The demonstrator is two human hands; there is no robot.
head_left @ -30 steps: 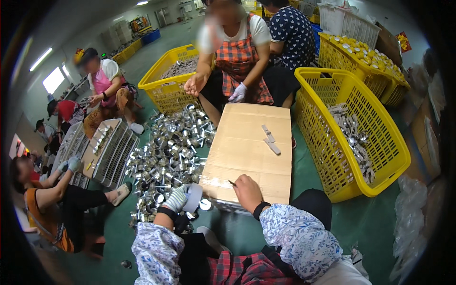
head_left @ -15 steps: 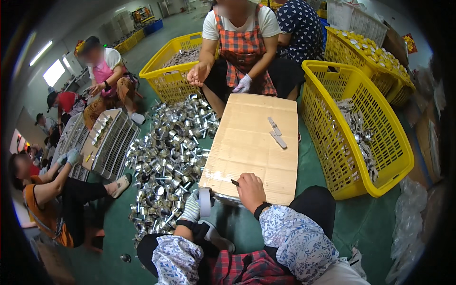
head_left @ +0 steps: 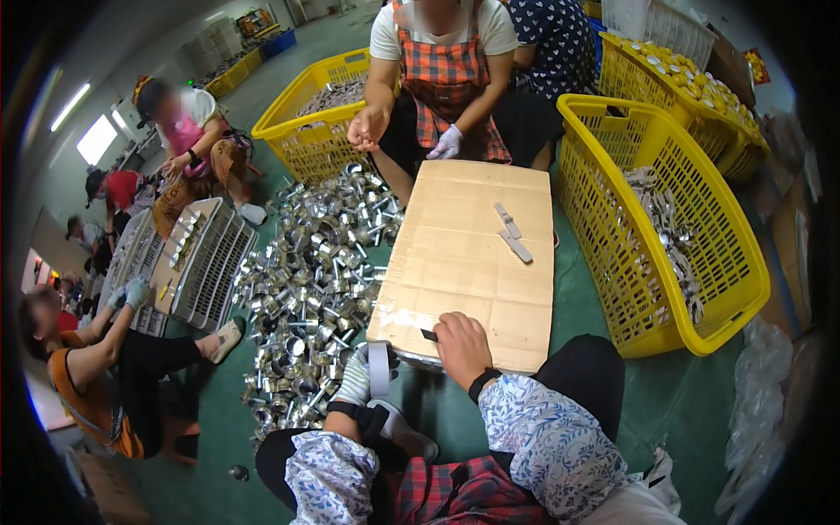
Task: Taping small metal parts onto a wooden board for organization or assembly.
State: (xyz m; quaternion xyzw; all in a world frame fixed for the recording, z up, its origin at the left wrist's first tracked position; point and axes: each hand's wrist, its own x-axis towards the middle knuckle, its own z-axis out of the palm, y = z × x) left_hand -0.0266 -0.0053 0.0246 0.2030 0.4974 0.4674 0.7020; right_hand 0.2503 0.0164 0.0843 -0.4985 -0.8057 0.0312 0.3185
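Note:
My left hand [head_left: 353, 381], in a striped glove, is closed round a roll of grey tape [head_left: 379, 369] at the near left corner of a cardboard-topped surface [head_left: 464, 262]. My bare right hand [head_left: 465, 348] rests on the near edge of the cardboard. From its closed fingers a small dark flat piece, like a blade [head_left: 430, 335], sticks out to the left. Shiny clear tape lies on the cardboard beside that piece. Farther up the board are two flat grey pieces, one [head_left: 507, 220] just beyond the other [head_left: 516, 248].
Metal cups with stems lie heaped [head_left: 306, 297] left of the board. At right stands a yellow basket [head_left: 744, 306] holding metal parts; another yellow basket [head_left: 324, 144] is at the back left. A co-worker in a checked apron [head_left: 446, 70] sits opposite; others work at left.
The view has shifted slightly, so the board's far edge appears higher. Both my hands stay almost in place with the same things in them.

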